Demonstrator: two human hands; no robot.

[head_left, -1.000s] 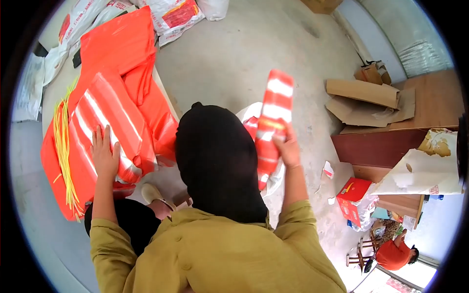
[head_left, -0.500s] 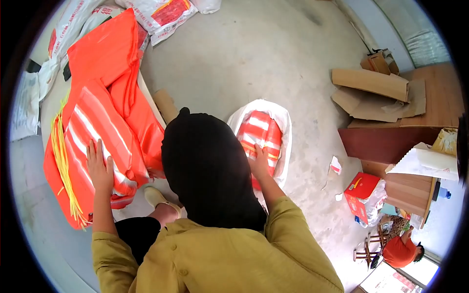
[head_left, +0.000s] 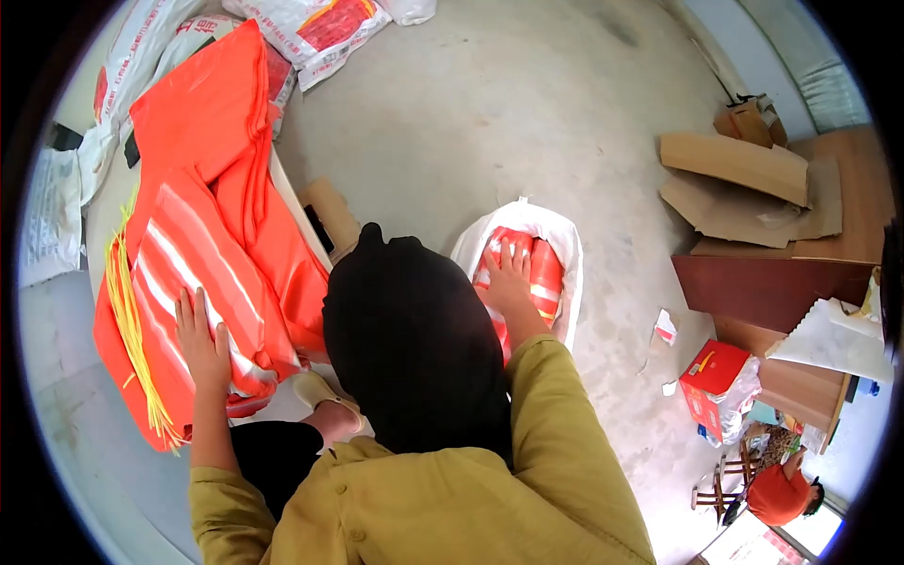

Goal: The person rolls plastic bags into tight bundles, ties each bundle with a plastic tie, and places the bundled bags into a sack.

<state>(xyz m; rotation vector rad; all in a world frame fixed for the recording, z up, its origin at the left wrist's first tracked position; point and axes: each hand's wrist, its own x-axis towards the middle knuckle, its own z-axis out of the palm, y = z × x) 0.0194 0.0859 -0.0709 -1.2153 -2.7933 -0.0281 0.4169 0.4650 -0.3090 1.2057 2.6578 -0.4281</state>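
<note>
My left hand (head_left: 202,344) lies flat, fingers apart, on orange fabric with white stripes (head_left: 212,254) spread over a table at the left. A bunch of yellow cords (head_left: 132,330) rests on the fabric near this hand. More folded orange fabric (head_left: 212,104) is piled farther back. At the right, a white woven sack (head_left: 571,282) stands open on the floor with rolled orange-and-white bundles (head_left: 545,278) inside. My right hand (head_left: 509,281) presses on these bundles with its fingers spread. The black top of a head hides the middle of the view.
White printed sacks (head_left: 320,38) lie at the back left. Flattened cardboard (head_left: 744,188) rests on a wooden cabinet (head_left: 772,282) at the right, with a red box (head_left: 708,369) below. A person in an orange top (head_left: 780,492) sits at the lower right.
My right hand has moved farther into the sack's opening, its fingers now spread over the bundles. My left hand stays flat on the striped fabric. The whole view has shifted slightly.
</note>
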